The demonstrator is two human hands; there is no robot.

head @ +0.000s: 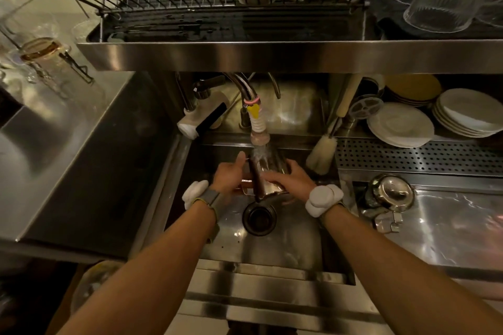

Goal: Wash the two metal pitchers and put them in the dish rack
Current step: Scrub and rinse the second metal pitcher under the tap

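Here we clamp both hands, left (228, 175) and right (292, 181), on the wet pitcher (268, 171): rigid, light, probably slippery; its handle (255, 182) looks safest.

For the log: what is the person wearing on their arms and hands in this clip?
Both forearms are bare, with no sleeves in view, and neither the left hand nor the right hand wears a glove. Each wrist carries a lumpy white padded piece on a band: the left wrist pad sits on a grey strap with yellowish trim, and the right wrist pad on a darker one.
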